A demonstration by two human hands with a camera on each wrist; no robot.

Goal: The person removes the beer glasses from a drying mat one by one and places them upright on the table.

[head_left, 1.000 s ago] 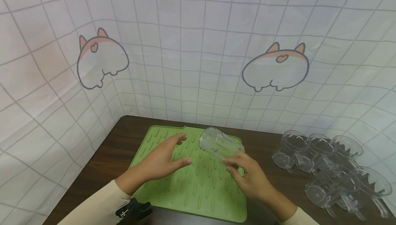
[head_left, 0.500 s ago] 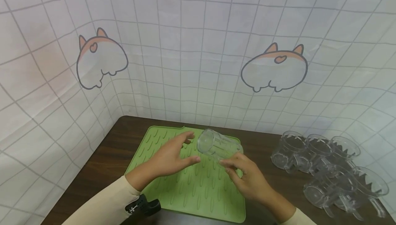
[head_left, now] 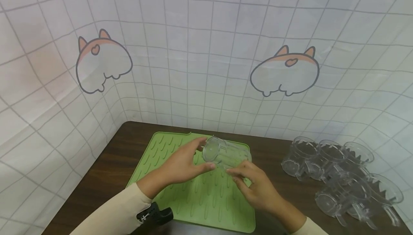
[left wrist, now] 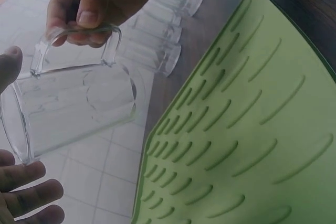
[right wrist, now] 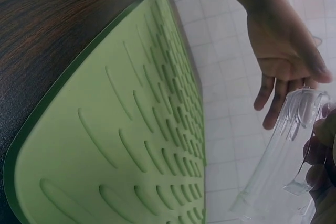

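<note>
A clear mug is held on its side above the green ridged mat. My right hand grips its handle, with fingers wrapped through and thumb on top, as the left wrist view shows. My left hand stands at the mug's left end, thumb and fingers spread either side of it. Whether those fingers touch the glass is hard to tell. In the right wrist view, the left palm faces the end of the mug.
Several similar clear mugs stand close together on the dark wood table, right of the mat. A white grid-patterned curtain with cartoon animals surrounds the table's back and sides. A black strap device sits on the left forearm.
My left hand has moved right, to the mug's end. The mug has shifted slightly left in my right hand's grip and lies a little more level.
</note>
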